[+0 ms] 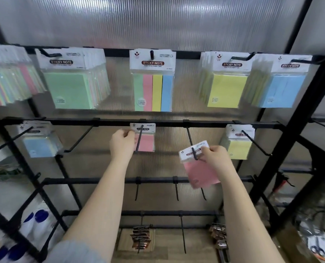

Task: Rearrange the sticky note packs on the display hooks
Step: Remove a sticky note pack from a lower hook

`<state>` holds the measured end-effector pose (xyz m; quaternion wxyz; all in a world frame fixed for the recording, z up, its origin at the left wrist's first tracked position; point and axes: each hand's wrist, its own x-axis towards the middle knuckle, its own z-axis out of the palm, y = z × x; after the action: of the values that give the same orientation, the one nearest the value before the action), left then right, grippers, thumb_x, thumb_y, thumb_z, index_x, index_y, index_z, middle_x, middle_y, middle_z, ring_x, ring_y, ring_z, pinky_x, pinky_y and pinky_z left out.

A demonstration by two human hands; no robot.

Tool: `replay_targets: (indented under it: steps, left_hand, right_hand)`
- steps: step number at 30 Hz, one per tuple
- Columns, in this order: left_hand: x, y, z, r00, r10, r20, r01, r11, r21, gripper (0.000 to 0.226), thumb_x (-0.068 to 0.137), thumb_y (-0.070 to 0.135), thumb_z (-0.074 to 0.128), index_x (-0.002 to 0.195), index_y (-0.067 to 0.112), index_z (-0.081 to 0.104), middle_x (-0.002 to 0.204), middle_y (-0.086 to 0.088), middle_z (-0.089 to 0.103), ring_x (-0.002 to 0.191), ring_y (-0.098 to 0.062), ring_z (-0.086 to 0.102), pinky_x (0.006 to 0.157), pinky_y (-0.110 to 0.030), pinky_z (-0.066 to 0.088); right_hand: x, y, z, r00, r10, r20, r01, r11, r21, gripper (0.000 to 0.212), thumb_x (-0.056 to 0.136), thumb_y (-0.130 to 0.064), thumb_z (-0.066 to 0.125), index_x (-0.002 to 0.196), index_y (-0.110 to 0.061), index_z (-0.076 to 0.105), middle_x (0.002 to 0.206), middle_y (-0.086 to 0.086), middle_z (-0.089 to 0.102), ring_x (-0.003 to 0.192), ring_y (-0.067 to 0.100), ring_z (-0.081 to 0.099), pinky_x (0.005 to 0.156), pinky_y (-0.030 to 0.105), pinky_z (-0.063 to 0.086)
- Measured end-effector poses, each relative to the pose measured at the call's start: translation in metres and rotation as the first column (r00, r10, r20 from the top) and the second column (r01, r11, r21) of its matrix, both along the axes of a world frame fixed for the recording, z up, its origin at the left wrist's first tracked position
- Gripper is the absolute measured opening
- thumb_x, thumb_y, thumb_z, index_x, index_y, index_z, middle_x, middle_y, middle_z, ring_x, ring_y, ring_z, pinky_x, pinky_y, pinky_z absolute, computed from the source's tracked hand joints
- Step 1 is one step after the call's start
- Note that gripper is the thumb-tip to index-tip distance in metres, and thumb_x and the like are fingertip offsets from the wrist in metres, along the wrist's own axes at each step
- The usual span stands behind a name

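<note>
Racking (294, 118) of black metal fills the wall ahead of both hands, its bars carrying hooks, with a ribbed translucent panel (158, 21) behind. Above the hands, the top bar holds the biggest packs: a blurred stack (4, 78) far left of the left hand, a green stack (70, 88) nearer, a four-colour pack (153, 92) of green, pink, yellow and blue strips directly over the gap between the hands, then a yellow stack (227, 90) and a blue stack (283, 90) up and to the right of the right hand. On the bar at hand level, a blue pack (41, 146) hangs well left of the left hand and a yellow pack (238, 147) hangs just right of the right hand. The left hand (122, 143) is curled, pinching the left edge of a small pink pack (145, 141) that hangs on its hook (139, 138) at the back near the bar. The right hand (215, 156) grasps a tilted pink pack (199, 166) by the right side of its white header card, which sits at the upturned tip of the next hook (193, 147); whether the hook passes through the card's hole I cannot tell. Below the forearms run two more bars with bare short hooks (176, 188), and lower still, small brown-carded items (140, 238) hang, too blurred to name. White bags with blue shapes (38, 221) sit low, left of the left forearm.
</note>
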<state>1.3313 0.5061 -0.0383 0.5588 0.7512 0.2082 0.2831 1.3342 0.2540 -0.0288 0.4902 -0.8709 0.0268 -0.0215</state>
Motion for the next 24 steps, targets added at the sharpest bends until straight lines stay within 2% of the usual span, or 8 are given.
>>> replay_targets:
  steps: [3,5,7,10,15,19,22,24]
  left_hand:
    - [0.013,0.004,-0.002,0.980,-0.003,-0.200,0.004,1.000,0.008,0.023,0.090,0.016,0.044,0.092,0.004,0.064,0.093,-0.015,0.067,0.085,-0.033,0.062,0.064,-0.029,0.040]
    - [0.019,0.006,-0.002,0.955,-0.094,-0.282,0.089,0.996,-0.029,0.025,0.092,0.016,0.045,0.103,0.003,0.064,0.097,-0.014,0.066,0.084,-0.029,0.060,0.063,-0.028,0.041]
    - [0.025,0.007,-0.001,0.923,-0.208,-0.323,0.199,0.978,-0.062,0.024,0.094,0.021,0.049,0.107,0.005,0.062,0.104,-0.012,0.065,0.091,-0.027,0.061,0.073,-0.029,0.045]
    - [0.031,0.010,0.002,0.899,-0.259,-0.355,0.256,0.965,-0.056,0.021,0.094,0.020,0.052,0.109,0.008,0.060,0.106,-0.011,0.063,0.093,-0.024,0.058,0.077,-0.026,0.043]
    - [0.039,0.011,-0.003,0.900,-0.277,-0.338,0.257,0.961,-0.105,0.023,0.094,0.015,0.051,0.111,0.003,0.062,0.103,-0.013,0.065,0.085,-0.022,0.057,0.060,-0.022,0.042]
    - [0.041,0.010,-0.016,0.945,-0.235,-0.226,0.186,0.957,-0.221,0.019,0.094,0.011,0.052,0.104,0.001,0.065,0.102,-0.020,0.066,0.090,-0.030,0.062,0.077,-0.035,0.051]
    - [0.040,0.008,-0.025,0.967,-0.198,-0.162,0.155,0.958,-0.243,0.016,0.093,0.010,0.052,0.079,0.007,0.059,0.089,-0.017,0.063,0.084,-0.030,0.060,0.072,-0.036,0.048]
    - [0.037,0.007,-0.029,0.979,-0.152,-0.135,0.122,0.970,-0.211,0.016,0.092,0.015,0.055,0.078,0.009,0.054,0.083,-0.011,0.060,0.083,-0.028,0.057,0.074,-0.035,0.045]
  right_hand:
    - [-0.010,-0.007,0.010,1.000,0.024,-0.003,-0.024,0.993,-0.116,0.033,0.093,-0.021,0.045,0.074,0.004,0.057,0.066,0.008,0.047,0.060,0.020,0.041,0.053,0.028,0.027]
    - [-0.018,-0.009,0.016,0.999,0.035,0.003,-0.034,0.981,-0.193,0.031,0.093,-0.021,0.044,0.066,-0.005,0.045,0.064,0.007,0.040,0.056,0.018,0.036,0.052,0.029,0.024]
    - [-0.025,-0.009,0.024,0.999,0.037,-0.013,-0.039,0.973,-0.226,0.031,0.092,-0.022,0.045,0.067,-0.004,0.047,0.066,0.008,0.042,0.058,0.019,0.038,0.052,0.029,0.024]
    - [-0.033,-0.010,0.034,0.999,0.041,-0.023,-0.045,0.970,-0.240,0.038,0.093,-0.024,0.047,0.090,0.012,0.061,0.072,0.009,0.050,0.058,0.019,0.043,0.050,0.027,0.028]
    - [-0.042,-0.012,0.047,0.999,0.026,0.019,-0.021,0.977,-0.211,0.037,0.093,-0.024,0.046,0.092,0.009,0.062,0.070,0.008,0.054,0.057,0.018,0.045,0.049,0.025,0.029]
    - [-0.046,-0.011,0.052,0.999,-0.005,0.037,0.013,0.981,-0.194,0.039,0.094,-0.025,0.046,0.087,0.012,0.056,0.074,0.011,0.050,0.063,0.019,0.043,0.051,0.028,0.026]
    - [-0.048,-0.009,0.055,0.999,-0.016,0.052,0.026,0.979,-0.204,0.041,0.094,-0.026,0.045,0.095,0.013,0.058,0.074,0.010,0.048,0.062,0.019,0.041,0.051,0.028,0.026]
    - [-0.048,-0.009,0.056,0.998,-0.023,0.064,0.036,0.978,-0.205,0.041,0.094,-0.026,0.044,0.097,0.013,0.058,0.074,0.010,0.046,0.064,0.019,0.040,0.051,0.029,0.025]
